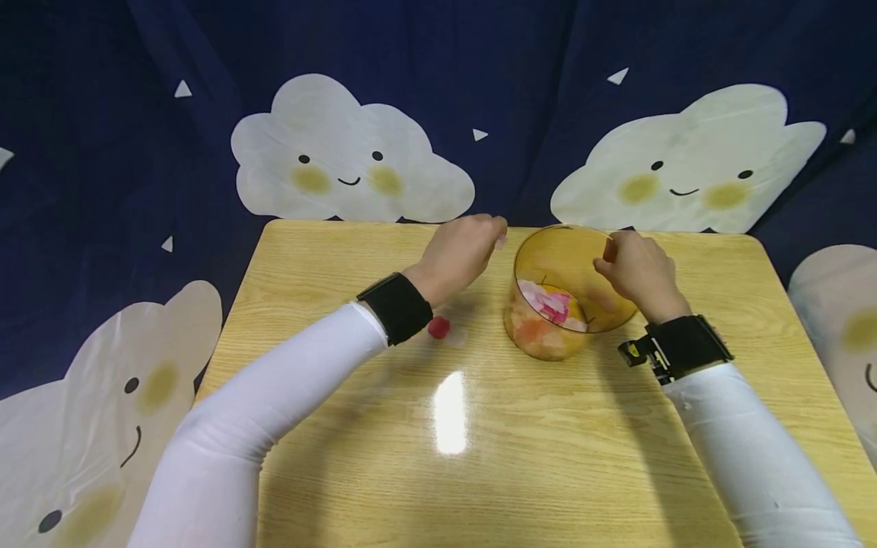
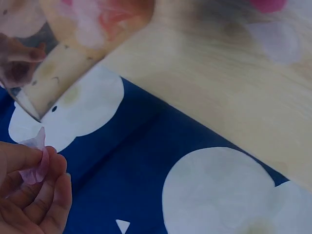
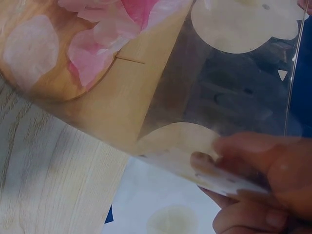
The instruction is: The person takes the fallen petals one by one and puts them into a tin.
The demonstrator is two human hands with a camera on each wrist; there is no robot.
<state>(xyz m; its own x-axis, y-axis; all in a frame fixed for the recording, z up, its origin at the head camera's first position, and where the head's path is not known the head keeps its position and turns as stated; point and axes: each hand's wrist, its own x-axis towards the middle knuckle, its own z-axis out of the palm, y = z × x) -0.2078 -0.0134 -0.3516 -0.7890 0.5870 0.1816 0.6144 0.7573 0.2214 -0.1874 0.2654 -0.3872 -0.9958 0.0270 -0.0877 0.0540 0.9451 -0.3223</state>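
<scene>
Between thumb and fingers, my left hand [image 1: 460, 255] pinches a pale pink petal [image 2: 35, 171], just left of a clear amber cylindrical container [image 1: 510, 323]. The container has an open top and leans on the wooden table. Pink and white petals [image 1: 551, 303] lie in the bottom of it. With the thumb inside and fingers outside, my right hand [image 1: 642, 274] grips the container's wall near its right rim. In the right wrist view, a whitish petal [image 3: 31, 51] lies apart from the pinker ones.
A red petal [image 1: 439, 327] and a whitish petal [image 1: 457, 336] lie on the wooden table [image 1: 384, 472] below my left wrist. Behind the table's far edge hangs a dark blue cloth [image 1: 521, 91] with smiling white clouds.
</scene>
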